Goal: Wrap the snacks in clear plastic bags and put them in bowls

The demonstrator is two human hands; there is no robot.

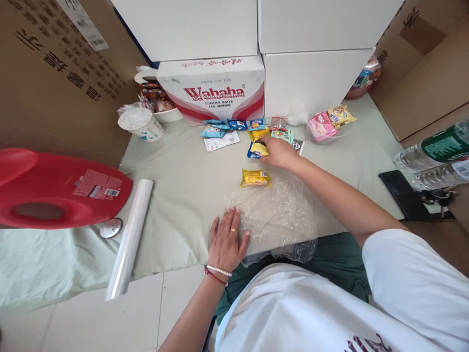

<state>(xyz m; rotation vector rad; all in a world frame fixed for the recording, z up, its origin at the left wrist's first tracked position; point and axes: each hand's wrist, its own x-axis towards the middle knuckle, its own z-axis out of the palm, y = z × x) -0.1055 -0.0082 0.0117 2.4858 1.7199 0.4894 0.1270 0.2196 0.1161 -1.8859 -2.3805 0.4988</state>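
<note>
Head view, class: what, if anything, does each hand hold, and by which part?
The right hand appears to pinch a yellow packet by its right-hand end. The left hand holds nothing; it lies spread, palm down.

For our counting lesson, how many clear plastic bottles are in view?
2. A clear plastic bottle with a green label at the picture's right edge, and a second clear bottle just below it. More may be hidden beyond that edge.
</note>
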